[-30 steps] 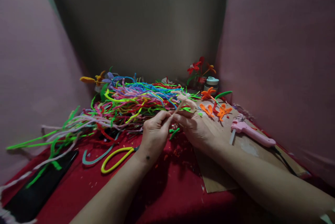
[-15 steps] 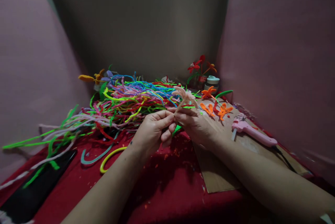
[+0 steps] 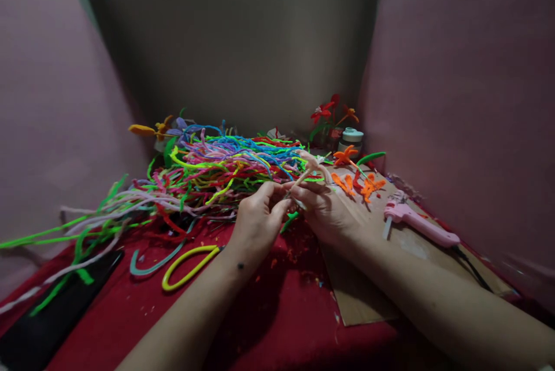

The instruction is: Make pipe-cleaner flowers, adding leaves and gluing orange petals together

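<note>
Pale pink flower [image 3: 310, 163] held up in front of the pile, near the middle of the view, its head tilted to the right and its stem running down to the left into the fingers. Stem pinched near its lower end between thumb and fingers of the right hand [image 3: 327, 212]; fingertips of the left hand [image 3: 258, 218] closed on it at the same spot, the two hands almost touching. Exact finger contact partly hidden. A small pale bit is seen at the right fingertips; it cannot be made out.

Behind the hands, a heap of many-coloured stems [image 3: 234, 166] is spread to the left. Below the fingers, a green piece [image 3: 289, 222] is laid on the red cloth [image 3: 269, 313]. A yellow loop handle [image 3: 173, 288] is partly covered by the left forearm; beside it a blue-grey strip [image 3: 150, 271] is curved. A black slab [image 3: 56, 319] is crossed by loose stems at far left.

On the right, cardboard [image 3: 359, 304] is overlapped by the right forearm. Orange flowers [image 3: 371, 187] and a pink glue gun [image 3: 420, 223] are set on it. A lidded jar [image 3: 352, 136] is placed at the back, near red flowers [image 3: 321, 111].
</note>
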The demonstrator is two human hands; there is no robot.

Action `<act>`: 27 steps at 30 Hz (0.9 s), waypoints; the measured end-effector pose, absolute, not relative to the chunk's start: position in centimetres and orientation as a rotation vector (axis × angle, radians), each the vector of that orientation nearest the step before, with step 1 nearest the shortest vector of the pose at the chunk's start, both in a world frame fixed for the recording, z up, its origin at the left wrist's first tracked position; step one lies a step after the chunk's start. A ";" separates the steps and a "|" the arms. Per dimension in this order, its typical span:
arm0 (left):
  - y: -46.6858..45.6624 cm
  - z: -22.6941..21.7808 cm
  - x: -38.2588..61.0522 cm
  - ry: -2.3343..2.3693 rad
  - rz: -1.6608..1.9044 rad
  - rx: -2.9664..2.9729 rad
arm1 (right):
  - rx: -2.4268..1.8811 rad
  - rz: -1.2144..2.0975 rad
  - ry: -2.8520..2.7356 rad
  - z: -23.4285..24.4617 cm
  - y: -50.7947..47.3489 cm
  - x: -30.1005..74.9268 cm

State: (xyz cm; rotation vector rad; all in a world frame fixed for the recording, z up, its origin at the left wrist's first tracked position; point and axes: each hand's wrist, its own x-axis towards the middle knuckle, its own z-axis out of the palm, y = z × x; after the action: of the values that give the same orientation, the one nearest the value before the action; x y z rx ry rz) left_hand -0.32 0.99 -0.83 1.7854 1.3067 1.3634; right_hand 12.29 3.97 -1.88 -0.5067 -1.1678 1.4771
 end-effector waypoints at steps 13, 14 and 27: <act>0.7 -1.8 -0.4 1.406 1.500 2.347 | -0.555 1.411 -1.159 -1.8 3.6 12.1; 0.7 -1.7 -0.4 1.391 1.515 2.282 | -0.542 1.404 -1.180 -1.8 3.6 12.2; 0.4 -0.1 -0.2 1.035 1.272 1.258 | -0.460 1.568 -1.249 -2.9 4.4 12.4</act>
State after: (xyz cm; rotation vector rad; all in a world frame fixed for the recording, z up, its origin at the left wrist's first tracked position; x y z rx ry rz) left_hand -0.18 0.41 -0.09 1.2580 1.0350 1.2716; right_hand 12.36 4.43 -2.93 -0.4601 -1.2489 1.5683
